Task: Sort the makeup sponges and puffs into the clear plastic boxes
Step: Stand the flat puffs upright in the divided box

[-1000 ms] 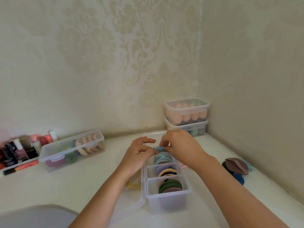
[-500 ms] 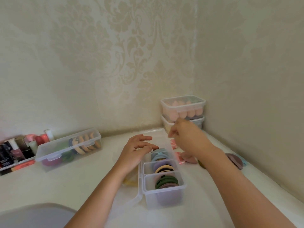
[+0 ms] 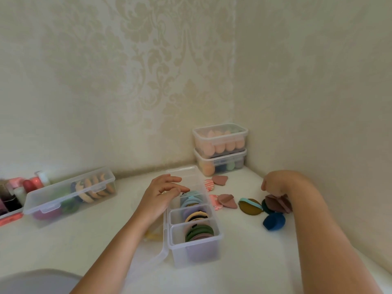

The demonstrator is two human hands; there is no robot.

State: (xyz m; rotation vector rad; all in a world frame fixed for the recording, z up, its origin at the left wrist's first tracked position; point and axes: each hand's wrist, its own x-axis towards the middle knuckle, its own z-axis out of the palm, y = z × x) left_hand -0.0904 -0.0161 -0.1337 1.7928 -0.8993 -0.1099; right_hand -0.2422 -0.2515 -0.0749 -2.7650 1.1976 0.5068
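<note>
A clear divided box (image 3: 176, 242) stands in front of me with round puffs on edge in its three compartments. My left hand (image 3: 161, 193) rests open at its far left rim, fingers touching the light blue puffs (image 3: 191, 200). My right hand (image 3: 275, 183) hovers curled over a pile of loose puffs at the right: a mauve folded puff (image 3: 277, 203), an olive puff with a teal strap (image 3: 250, 206) and a dark blue puff (image 3: 273, 221). Whether my right hand grips anything is hidden.
Two lidded clear boxes (image 3: 220, 141) of egg-shaped sponges are stacked in the corner. More pink and mauve puffs (image 3: 220, 180) lie behind the divided box. A long clear box (image 3: 70, 194) of tan puffs sits at the left, with cosmetics bottles (image 3: 14, 187) beyond it.
My right hand left the divided box and swung right to the loose puff pile. My left hand stayed at the box's far end, now with a light blue puff in that compartment.
</note>
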